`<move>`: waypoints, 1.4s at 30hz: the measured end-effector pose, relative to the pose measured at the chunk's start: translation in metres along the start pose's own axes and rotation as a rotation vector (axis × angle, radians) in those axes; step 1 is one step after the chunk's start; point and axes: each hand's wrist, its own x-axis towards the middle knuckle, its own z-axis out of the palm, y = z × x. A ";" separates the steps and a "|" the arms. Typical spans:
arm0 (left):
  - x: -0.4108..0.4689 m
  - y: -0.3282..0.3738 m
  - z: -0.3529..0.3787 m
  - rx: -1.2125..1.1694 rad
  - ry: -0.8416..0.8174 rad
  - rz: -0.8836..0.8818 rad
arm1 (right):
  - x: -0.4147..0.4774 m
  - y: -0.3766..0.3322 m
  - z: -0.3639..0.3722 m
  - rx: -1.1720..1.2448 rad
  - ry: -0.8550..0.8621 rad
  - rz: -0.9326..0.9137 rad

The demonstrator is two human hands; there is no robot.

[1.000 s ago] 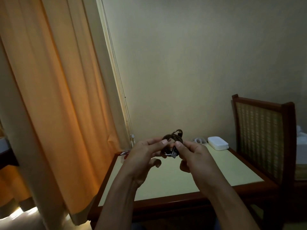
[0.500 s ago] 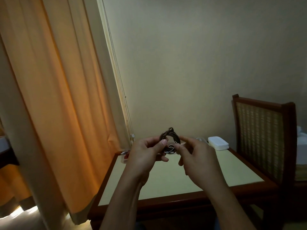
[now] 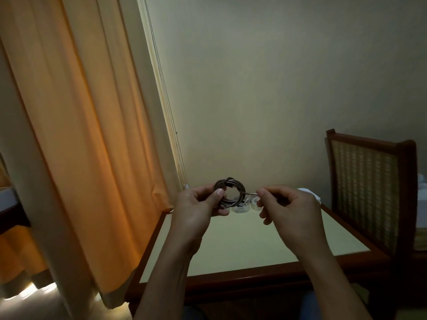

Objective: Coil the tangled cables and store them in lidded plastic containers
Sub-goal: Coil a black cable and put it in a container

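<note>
The left hand (image 3: pixel 196 205) pinches the coiled cable (image 3: pixel 240 191) above the table (image 3: pixel 242 245) so its loops cannot spring apart, while the right hand (image 3: pixel 285 204) pinches the free end (image 3: pixel 250 194) out sideways, probably to cinch the wrap

Above a pale-topped wooden table (image 3: pixel 242 245), the left hand (image 3: pixel 196 204) pinches a dark coiled cable (image 3: pixel 240 192); the right hand (image 3: pixel 286 209) pinches its loose end

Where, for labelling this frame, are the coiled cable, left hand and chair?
coiled cable (image 3: pixel 241 189): head view, ring's right side.
left hand (image 3: pixel 196 204): head view, middle of hand.
chair (image 3: pixel 362 181): head view, woven backrest.
</note>
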 end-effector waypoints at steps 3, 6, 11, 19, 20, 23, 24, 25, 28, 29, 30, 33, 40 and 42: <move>0.003 -0.006 0.002 0.013 -0.047 -0.010 | 0.009 0.010 -0.004 0.038 -0.182 0.129; 0.011 -0.017 0.009 0.035 -0.075 -0.046 | 0.014 0.021 0.003 0.149 -0.284 0.215; 0.030 -0.051 0.021 0.035 -0.067 -0.132 | 0.026 0.059 0.025 0.199 -0.259 0.280; 0.071 -0.116 0.038 0.006 -0.043 -0.241 | 0.046 0.139 0.043 0.154 -0.144 0.440; 0.076 -0.122 0.042 0.005 -0.040 -0.244 | 0.050 0.148 0.043 0.156 -0.138 0.457; 0.100 -0.140 0.058 -0.007 -0.028 -0.261 | 0.068 0.172 0.042 0.153 -0.112 0.506; 0.109 -0.146 0.064 -0.002 -0.032 -0.262 | 0.075 0.180 0.040 0.152 -0.101 0.519; 0.119 -0.152 0.071 -0.001 -0.038 -0.263 | 0.084 0.187 0.038 0.157 -0.088 0.531; 0.153 -0.171 0.094 -0.013 -0.045 -0.273 | 0.115 0.211 0.031 0.165 -0.051 0.564; 0.166 -0.178 0.101 -0.023 -0.054 -0.278 | 0.126 0.219 0.028 0.155 -0.041 0.569; 0.179 -0.184 0.109 -0.035 -0.068 -0.288 | 0.137 0.228 0.024 0.146 -0.035 0.572; 0.217 -0.205 0.131 -0.050 -0.116 -0.339 | 0.171 0.256 0.013 0.101 -0.027 0.589; 0.306 -0.268 0.182 0.110 -0.261 -0.381 | 0.241 0.338 -0.010 -0.063 -0.043 0.615; 0.333 -0.288 0.196 0.176 -0.288 -0.389 | 0.260 0.366 -0.017 -0.132 -0.043 0.625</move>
